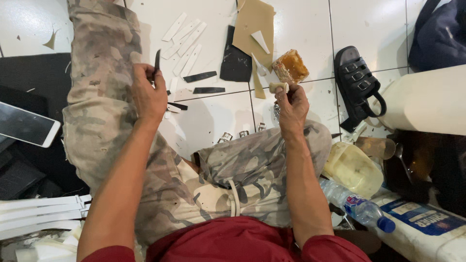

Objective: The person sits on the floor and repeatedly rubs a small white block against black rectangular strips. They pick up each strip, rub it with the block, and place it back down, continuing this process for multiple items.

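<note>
Fingers of our left hand (pixel 148 94) pinch a thin black strip (pixel 157 61) upright above our camouflage trouser leg (pixel 99 97), the grip closed tight on its lower end. Our right hand (pixel 291 107) is closed round a small brush handle, its pale glue-coated tip (pixel 278 87) poking out on top, just below an open tin of amber glue (pixel 290 66) on the white tiled floor (pixel 301 29). White strips (pixel 183 41) and more black strips (pixel 200 76) lie scattered between our hands, a black sandal (pixel 358 80) well right.

Bright, even overhead light glares off the white floor tiles (pixel 296 29); sharp focus, soft shadows.
</note>
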